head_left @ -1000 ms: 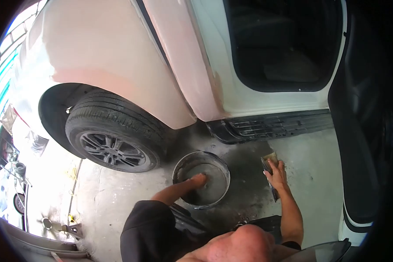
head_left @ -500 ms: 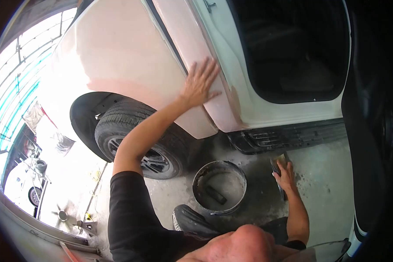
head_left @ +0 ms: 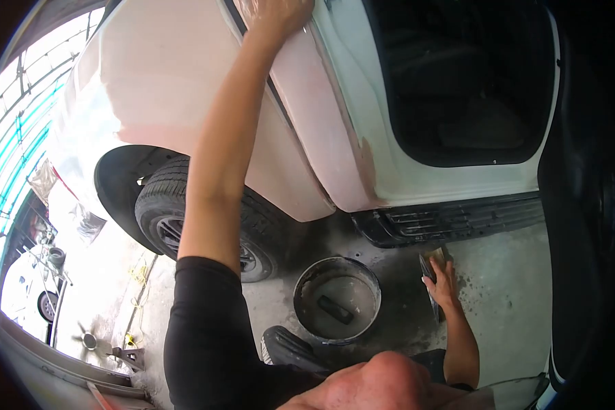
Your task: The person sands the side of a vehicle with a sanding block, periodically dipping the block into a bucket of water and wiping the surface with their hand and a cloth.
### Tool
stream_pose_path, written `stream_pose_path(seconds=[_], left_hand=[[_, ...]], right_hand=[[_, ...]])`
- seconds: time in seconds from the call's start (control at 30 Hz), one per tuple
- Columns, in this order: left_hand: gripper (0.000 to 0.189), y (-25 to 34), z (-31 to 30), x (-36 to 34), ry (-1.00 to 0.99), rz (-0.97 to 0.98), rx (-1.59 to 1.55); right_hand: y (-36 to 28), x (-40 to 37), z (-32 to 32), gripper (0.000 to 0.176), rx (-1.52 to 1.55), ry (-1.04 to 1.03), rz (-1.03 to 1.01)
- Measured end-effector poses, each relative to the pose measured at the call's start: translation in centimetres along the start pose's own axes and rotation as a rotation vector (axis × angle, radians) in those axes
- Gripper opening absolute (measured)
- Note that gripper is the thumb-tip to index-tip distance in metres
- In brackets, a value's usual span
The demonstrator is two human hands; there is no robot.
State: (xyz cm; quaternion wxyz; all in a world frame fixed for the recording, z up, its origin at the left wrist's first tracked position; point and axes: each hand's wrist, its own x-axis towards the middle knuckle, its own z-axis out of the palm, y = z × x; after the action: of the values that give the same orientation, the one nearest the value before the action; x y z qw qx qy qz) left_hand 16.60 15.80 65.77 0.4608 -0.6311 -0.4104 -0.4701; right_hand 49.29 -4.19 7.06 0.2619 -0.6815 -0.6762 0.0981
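Observation:
My left hand (head_left: 279, 12) is raised to the top edge of the view, over the pink-primed door edge (head_left: 307, 102) of a white car. Its fingers are mostly cut off by the frame. Low on the right, above the concrete floor, my right hand (head_left: 445, 281) grips a long, narrow sanding block (head_left: 427, 266), dark along its side and tan at the upper end. Between my arms stands a round black bucket (head_left: 298, 311) of cloudy grey water. In the water lies a dark oblong block (head_left: 335, 309).
The rear wheel (head_left: 164, 188) is behind my left forearm, under the primed fender (head_left: 164, 75). A black running board (head_left: 451, 219) sticks out below the open doorway. My shoe (head_left: 287, 345) is beside the bucket. At far left is a fan (head_left: 89, 340).
My left hand has moved up the primed panel from its lower part to the top of the view. My right hand stays low with the sanding block; the view has shifted slightly.

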Motion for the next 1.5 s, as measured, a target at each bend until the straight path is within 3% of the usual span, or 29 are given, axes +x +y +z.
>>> stream_pose_path(seconds=[0.1,0.3,0.4,0.9,1.0,1.13,1.33,1.4,1.5], left_hand=[[0.092,0.5,1.0,-4.4,0.046,0.042,0.026],[0.096,3.1,1.4,-12.2,-0.082,-0.019,-0.005],[0.096,3.6,2.6,-16.8,0.034,0.047,-0.164],[0.105,11.1,2.4,-36.6,-0.393,-0.119,-0.313],[0.106,11.2,1.8,-37.9,-0.481,-0.106,-0.354],[0.108,7.5,2.3,-31.8,-0.411,-0.061,-0.236],[0.105,-0.2,2.3,-11.8,0.082,0.115,-0.112],[0.095,0.0,-0.9,-5.8,-0.126,-0.053,0.072],[0.094,-1.4,-0.7,0.1,-0.042,-0.048,0.036]], right_hand=[[0.6,0.1,0.5,0.070,-0.031,0.013,-0.026],[1.1,0.0,1.1,0.069,-0.074,-0.008,-0.008],[1.9,-0.4,1.6,0.070,-0.070,0.022,-0.053],[-1.0,0.2,0.1,0.065,0.011,-0.088,-0.058],[-0.9,0.2,0.3,0.066,0.046,-0.093,-0.036],[-0.8,0.3,0.4,0.067,0.042,-0.031,-0.080],[0.5,0.8,1.1,0.068,-0.027,-0.014,-0.087],[0.5,0.9,1.1,0.069,-0.021,-0.015,-0.085],[0.0,0.9,0.9,0.068,-0.037,-0.045,-0.050]])
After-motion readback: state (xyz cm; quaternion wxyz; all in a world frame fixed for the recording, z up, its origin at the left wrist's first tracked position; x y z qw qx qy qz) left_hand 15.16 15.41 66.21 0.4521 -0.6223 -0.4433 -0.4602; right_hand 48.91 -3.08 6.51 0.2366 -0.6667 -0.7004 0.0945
